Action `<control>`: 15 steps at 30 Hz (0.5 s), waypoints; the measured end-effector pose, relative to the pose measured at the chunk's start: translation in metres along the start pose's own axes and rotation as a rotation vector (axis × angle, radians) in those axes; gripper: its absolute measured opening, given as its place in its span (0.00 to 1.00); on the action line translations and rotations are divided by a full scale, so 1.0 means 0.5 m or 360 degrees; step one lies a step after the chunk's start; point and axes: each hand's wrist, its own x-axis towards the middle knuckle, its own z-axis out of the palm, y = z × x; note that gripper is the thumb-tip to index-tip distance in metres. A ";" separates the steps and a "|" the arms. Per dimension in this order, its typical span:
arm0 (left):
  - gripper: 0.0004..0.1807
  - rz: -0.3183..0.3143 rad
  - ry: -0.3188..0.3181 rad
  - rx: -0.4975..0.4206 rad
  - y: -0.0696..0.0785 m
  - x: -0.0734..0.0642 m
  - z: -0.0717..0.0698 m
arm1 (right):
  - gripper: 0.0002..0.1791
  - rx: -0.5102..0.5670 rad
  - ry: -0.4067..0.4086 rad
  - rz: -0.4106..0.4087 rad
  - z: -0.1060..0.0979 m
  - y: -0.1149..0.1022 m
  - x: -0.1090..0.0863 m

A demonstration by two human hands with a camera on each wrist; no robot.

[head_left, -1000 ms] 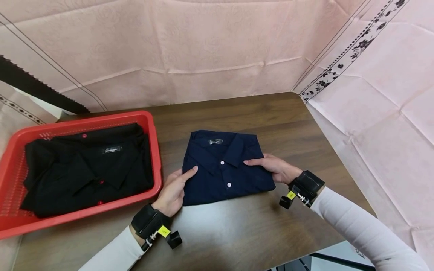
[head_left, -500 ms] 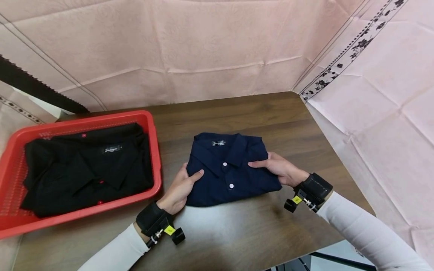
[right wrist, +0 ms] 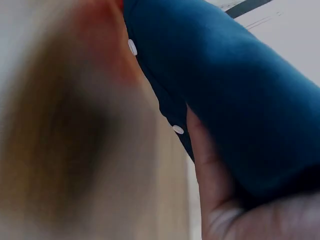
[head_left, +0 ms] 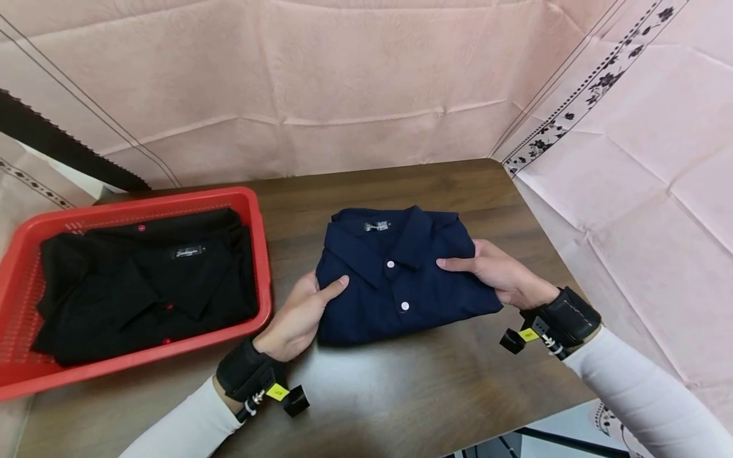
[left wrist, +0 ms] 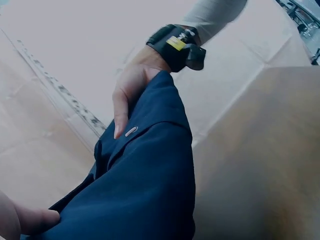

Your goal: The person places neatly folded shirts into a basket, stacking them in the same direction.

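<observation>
A folded navy shirt (head_left: 372,299) with white buttons and a collar label is held between both hands, seemingly just above the table. At its left side my left hand (head_left: 298,315) grips the edge, thumb on top and the other fingers mostly hidden beneath. My right hand (head_left: 501,270) grips the opposite edge in the same way, its thumb lying on the front. In the left wrist view the shirt (left wrist: 150,180) slopes up towards the right hand (left wrist: 135,90). The right wrist view shows the shirt's (right wrist: 225,75) underside bulging near the thumb.
On the left of the wooden table (head_left: 401,407) stands a red plastic basket (head_left: 263,267). A folded black shirt (head_left: 114,305) with red buttons lies inside it. Pink patterned cloth (head_left: 372,83) hangs behind the table and along its right side.
Both hands keep their grip on the navy shirt. It has shifted to the right and appears larger and raised, with the right hand moving further right. The basket stays put.
</observation>
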 end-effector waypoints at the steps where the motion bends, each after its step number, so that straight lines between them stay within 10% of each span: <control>1: 0.31 0.0001 -0.0011 -0.0008 0.009 -0.005 -0.001 | 0.26 -0.0003 -0.0006 -0.0014 0.002 -0.008 -0.005; 15: 0.36 0.0019 0.0014 0.0189 0.136 -0.085 -0.060 | 0.30 -0.0073 -0.0089 -0.0144 0.088 -0.117 -0.012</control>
